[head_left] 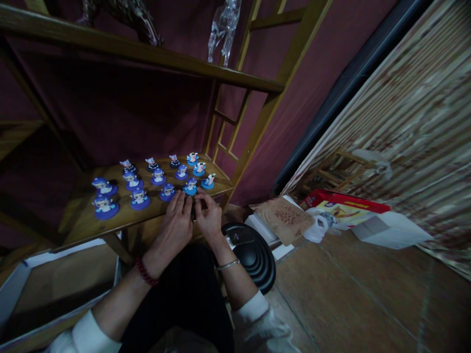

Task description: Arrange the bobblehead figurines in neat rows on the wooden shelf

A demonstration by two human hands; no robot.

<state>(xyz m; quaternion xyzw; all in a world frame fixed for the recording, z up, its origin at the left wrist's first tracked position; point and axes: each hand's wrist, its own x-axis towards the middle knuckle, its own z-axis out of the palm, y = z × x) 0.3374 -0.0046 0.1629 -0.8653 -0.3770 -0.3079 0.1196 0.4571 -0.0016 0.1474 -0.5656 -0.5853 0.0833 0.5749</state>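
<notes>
My left hand [179,215] rests at the shelf's front edge, its fingers stretched forward and close together. Its fingertips are at the near left side of a small figurine with a light-blue round base [190,187]. On the other side of that figurine, my right hand [209,216] has its fingers curled and thumb and index brought together; whatever lies between them is hidden. Close by stand a purple-based figurine [167,192] on the left and a blue-and-white figurine [208,181] on the right. Several more purple figurines [140,198] stand upright in rows.
The wooden shelf [83,223] has an upper board [147,56] and a lattice side. An open box [62,279] lies below left. A black ridged round object [257,264], a brown paper bag [283,218] and a white box [392,229] are on the right.
</notes>
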